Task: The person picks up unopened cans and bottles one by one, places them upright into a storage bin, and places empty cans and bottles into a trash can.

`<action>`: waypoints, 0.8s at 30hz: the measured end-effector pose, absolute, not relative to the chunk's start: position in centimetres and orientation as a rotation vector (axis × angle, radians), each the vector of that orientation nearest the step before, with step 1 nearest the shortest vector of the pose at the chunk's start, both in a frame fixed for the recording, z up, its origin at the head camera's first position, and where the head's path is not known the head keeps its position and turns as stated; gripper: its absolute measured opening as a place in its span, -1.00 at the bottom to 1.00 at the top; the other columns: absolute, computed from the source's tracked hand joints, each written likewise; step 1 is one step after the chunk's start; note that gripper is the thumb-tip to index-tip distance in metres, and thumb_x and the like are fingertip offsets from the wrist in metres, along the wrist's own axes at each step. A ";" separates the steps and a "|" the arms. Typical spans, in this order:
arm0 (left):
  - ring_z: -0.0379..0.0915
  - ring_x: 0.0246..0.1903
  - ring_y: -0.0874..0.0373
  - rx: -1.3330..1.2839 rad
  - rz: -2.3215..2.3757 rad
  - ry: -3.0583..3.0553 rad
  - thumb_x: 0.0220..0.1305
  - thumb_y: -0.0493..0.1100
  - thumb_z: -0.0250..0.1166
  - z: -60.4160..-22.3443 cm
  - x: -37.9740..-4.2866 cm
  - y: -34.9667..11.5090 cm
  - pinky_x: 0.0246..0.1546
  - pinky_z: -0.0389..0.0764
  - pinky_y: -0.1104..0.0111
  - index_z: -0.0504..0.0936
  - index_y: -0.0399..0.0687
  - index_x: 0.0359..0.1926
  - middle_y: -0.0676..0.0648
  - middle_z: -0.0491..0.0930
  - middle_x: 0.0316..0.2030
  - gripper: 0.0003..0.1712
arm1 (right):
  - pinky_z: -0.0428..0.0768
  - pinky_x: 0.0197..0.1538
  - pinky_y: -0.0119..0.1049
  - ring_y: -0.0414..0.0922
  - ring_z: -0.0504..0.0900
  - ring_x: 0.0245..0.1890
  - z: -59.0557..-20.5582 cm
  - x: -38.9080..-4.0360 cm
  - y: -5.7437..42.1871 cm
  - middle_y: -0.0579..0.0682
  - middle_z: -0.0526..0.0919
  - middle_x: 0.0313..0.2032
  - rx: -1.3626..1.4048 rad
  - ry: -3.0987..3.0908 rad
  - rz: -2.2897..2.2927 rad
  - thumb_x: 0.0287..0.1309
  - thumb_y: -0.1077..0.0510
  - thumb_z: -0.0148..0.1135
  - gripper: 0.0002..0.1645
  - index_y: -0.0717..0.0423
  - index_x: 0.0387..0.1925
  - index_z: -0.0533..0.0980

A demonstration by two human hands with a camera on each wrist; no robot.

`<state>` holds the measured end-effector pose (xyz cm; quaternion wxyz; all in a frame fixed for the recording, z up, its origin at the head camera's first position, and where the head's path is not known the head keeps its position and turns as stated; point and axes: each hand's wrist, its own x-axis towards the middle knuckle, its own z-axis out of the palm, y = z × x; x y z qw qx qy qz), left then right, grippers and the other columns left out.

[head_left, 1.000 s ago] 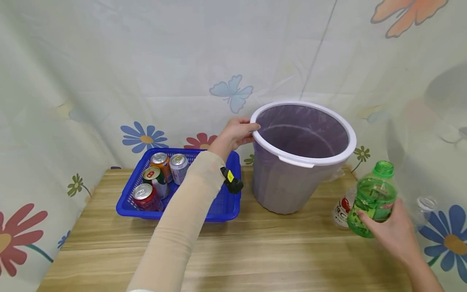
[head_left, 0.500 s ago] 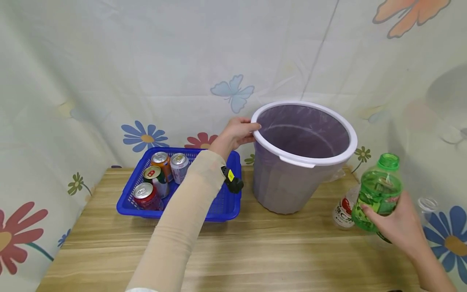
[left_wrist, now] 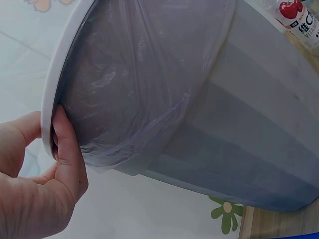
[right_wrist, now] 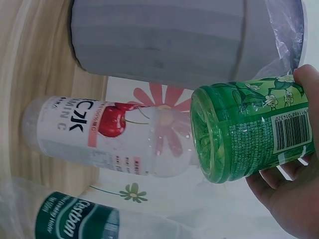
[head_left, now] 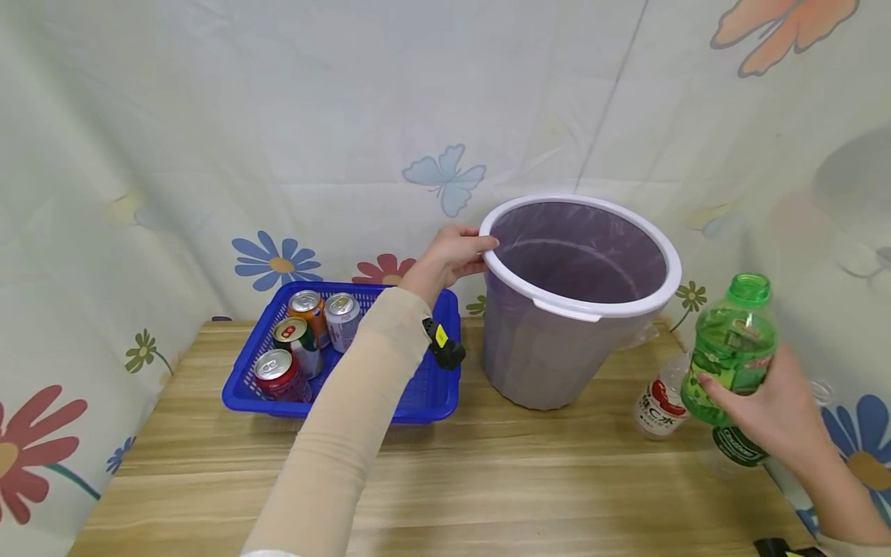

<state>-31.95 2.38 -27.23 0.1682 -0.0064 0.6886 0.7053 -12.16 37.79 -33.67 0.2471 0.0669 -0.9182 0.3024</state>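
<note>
My left hand (head_left: 455,254) pinches the white rim of a grey trash can (head_left: 543,363), thumb on one side and fingers on the other, as the left wrist view shows. A thin translucent bag lines the can. In my right hand (head_left: 780,406) is a green plastic bottle (head_left: 734,348), gripped round its label, uncapped and nearly upright, raised above the table to the right of the can. Behind and below it stands a clear bottle with a cherry label (right_wrist: 99,129). Another clear bottle with a dark green label (right_wrist: 75,219) stands near my right hand, partly hidden by it.
A blue plastic basket (head_left: 240,394) on the left holds several drink cans, among them a red can (head_left: 278,375). My left sleeve crosses in front of it. A flower-printed curtain (head_left: 334,116) borders the wooden table (head_left: 487,495) at the back and sides.
My right hand has lifted the green bottle and carried it slightly right, uncovering more of the cherry bottle and the dark green label. My left hand has stayed on the rim.
</note>
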 end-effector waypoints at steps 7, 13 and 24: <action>0.53 -0.41 0.13 -0.029 2.008 1.958 0.14 -0.22 0.30 -27.2 -32.0 2.3 -0.23 0.64 0.32 0.39 -0.22 0.13 -0.15 0.52 -0.21 -0.47 | 0.34 -0.33 -0.75 -0.59 0.37 -0.31 -32.3 -12.8 37.9 -0.29 0.41 -0.20 0.200 -2.508 0.802 -0.20 0.29 0.44 -0.24 0.24 0.10 0.30; 0.53 -0.40 0.13 -0.026 2.010 1.950 0.14 -0.22 0.30 -27.2 -32.0 2.3 -0.22 0.64 0.32 0.38 -0.23 0.15 -0.16 0.52 -0.19 -0.46 | 0.39 -0.36 -0.75 -0.57 0.40 -0.34 -31.2 -13.0 37.8 -0.32 0.42 -0.23 0.203 -2.525 0.798 -0.19 0.28 0.44 -0.25 0.20 0.09 0.30; 0.53 -0.40 0.13 -0.033 2.015 1.951 0.14 -0.23 0.30 -27.2 -31.9 2.2 -0.21 0.63 0.31 0.36 -0.21 0.18 -0.15 0.51 -0.19 -0.43 | 0.42 -0.32 -0.75 -0.53 0.46 -0.30 -29.2 -13.2 37.7 -0.29 0.49 -0.21 0.328 -2.480 0.846 -0.22 0.42 0.39 -0.26 0.21 0.09 0.32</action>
